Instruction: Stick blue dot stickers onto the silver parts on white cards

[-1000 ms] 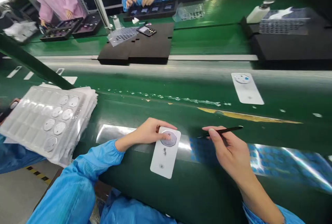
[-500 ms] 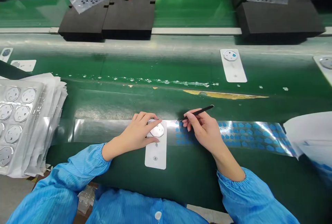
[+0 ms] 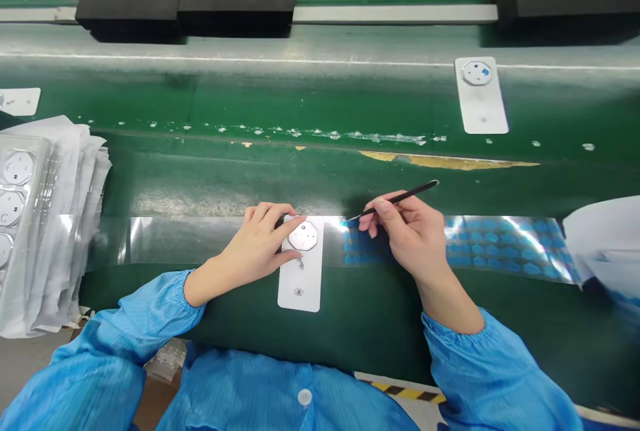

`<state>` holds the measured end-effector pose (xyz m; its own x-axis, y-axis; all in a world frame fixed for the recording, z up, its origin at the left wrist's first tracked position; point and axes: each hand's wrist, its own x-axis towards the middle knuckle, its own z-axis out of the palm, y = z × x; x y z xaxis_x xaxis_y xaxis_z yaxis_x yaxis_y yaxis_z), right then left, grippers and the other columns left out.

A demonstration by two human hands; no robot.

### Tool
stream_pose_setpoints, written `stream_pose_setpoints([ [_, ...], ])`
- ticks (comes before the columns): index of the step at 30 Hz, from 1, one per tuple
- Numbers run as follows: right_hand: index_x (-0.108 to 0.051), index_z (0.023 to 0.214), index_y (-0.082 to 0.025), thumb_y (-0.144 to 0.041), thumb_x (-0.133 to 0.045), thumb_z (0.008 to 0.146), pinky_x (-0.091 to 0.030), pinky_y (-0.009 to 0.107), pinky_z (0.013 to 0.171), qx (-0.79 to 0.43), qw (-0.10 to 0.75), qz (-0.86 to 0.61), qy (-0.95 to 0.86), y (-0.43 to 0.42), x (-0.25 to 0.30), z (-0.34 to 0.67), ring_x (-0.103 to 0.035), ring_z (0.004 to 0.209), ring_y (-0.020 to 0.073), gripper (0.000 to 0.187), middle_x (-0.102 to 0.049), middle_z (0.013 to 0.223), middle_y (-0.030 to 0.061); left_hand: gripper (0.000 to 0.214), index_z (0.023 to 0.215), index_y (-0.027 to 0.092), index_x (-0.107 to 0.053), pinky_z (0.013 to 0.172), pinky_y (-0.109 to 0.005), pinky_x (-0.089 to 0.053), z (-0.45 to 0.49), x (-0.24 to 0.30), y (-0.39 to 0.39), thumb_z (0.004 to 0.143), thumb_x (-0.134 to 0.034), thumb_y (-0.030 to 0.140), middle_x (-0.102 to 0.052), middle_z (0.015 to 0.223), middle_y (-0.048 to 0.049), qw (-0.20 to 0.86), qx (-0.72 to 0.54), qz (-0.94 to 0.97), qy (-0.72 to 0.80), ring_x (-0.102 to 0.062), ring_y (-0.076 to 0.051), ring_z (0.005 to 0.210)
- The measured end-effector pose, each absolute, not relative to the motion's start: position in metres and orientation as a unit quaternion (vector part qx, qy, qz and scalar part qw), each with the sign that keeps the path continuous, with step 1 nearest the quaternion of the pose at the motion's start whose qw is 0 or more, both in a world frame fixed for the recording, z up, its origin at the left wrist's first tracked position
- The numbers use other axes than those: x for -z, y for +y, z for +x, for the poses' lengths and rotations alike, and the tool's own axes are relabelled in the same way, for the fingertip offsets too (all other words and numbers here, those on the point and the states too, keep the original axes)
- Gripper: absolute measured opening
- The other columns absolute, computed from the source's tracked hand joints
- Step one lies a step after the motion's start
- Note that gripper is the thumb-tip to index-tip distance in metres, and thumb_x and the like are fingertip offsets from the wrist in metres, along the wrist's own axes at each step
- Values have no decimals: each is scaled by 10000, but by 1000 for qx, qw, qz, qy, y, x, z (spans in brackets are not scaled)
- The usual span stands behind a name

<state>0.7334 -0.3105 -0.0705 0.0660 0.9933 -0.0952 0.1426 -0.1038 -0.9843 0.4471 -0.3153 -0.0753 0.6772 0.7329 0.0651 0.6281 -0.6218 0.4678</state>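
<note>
White card with disc; slim black tool; hands apart.
Card on green bench, left hand resting on it, thumb and finger parted; tool pinched in right hand, tip at blue dots.

White card — blue-dotted strip

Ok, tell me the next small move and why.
Probably have the right hand lift one blue dot off the clear strip with the black tool: its tip is at the dots, and the disc by the left hand shows no blue, while the far card has a blue spot.
</note>
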Motion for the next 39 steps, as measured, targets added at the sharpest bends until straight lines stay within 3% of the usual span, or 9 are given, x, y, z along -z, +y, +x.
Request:
stream_pose_setpoints([
  [9, -725, 872, -181, -549, -777, 944, -565, 267, 483, -536, 420, -585, -441, -328, 62, 683, -641, 466, 140, 378, -746, 655, 43, 548, 1444, 167, -535, 946, -470, -405, 449, 75, -318, 981, -744, 372, -594, 1407, -177, 199, -127, 892, 385, -499, -347, 1245],
  [25, -744, 893, -230, -533, -768, 960, -594, 290, 462, -485, 415, -610, -470, -331, 66, 681, -690, 504, 168, 311, -759, 685, 29, 504, 1451, 186, -536, 961, -496, -408, 451, 75, -318, 1022, -669, 414, -594, 1407, -185, 198, -126, 890, 390, -500, -356, 1239],
  [39, -728, 878, -226, -581, -769, 944, -575, 294, 458, -472, 414, -622, -469, -332, 66, 678, -704, 535, 175, 363, -744, 672, 9, 522, 1450, 194, -532, 961, -489, -396, 453, 77, -318, 1021, -664, 461, -593, 1401, -181, 197, -136, 890, 388, -487, -358, 1255],
])
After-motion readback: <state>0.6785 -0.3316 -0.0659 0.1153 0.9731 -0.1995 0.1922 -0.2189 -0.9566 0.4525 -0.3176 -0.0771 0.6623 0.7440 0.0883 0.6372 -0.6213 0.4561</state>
